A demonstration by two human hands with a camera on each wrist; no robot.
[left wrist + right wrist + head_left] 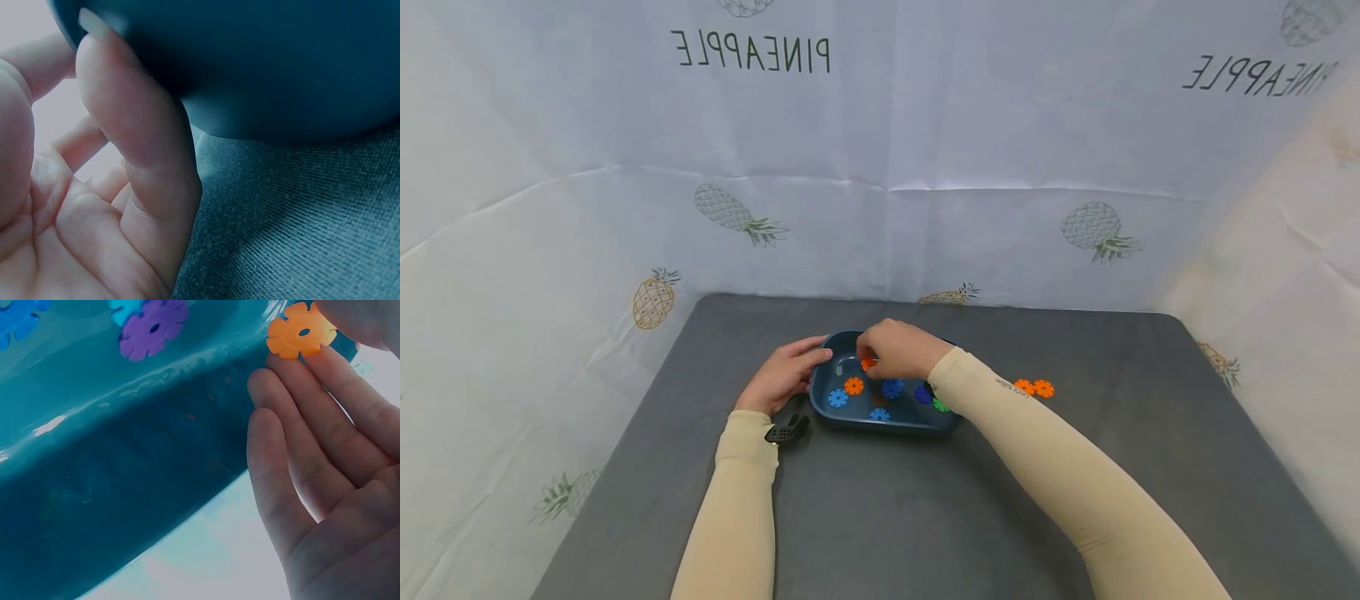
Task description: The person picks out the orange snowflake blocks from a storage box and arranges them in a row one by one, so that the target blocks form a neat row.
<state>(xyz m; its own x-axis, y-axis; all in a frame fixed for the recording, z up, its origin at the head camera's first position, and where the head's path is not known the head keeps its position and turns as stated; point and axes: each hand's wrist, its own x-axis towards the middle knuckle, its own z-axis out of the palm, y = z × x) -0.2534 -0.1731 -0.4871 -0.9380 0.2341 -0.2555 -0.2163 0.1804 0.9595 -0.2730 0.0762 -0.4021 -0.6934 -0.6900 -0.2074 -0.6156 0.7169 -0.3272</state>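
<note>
A dark blue tray with rounded corners stands on the table, holding several notched plastic discs. My left hand grips its left end; in the left wrist view the thumb lies against the tray's wall. Reaching over the tray from the right, my right hand pinches an orange notched disc between thumb and fingers. Below that hand lie another orange disc, a light blue disc, a blue disc, a purple disc and a green disc. My right forearm hides the tray's right end.
Right of the tray, two orange discs lie side by side on the grey table, just beyond the right sleeve. A white curtain printed with pineapples hangs behind the table and along both sides.
</note>
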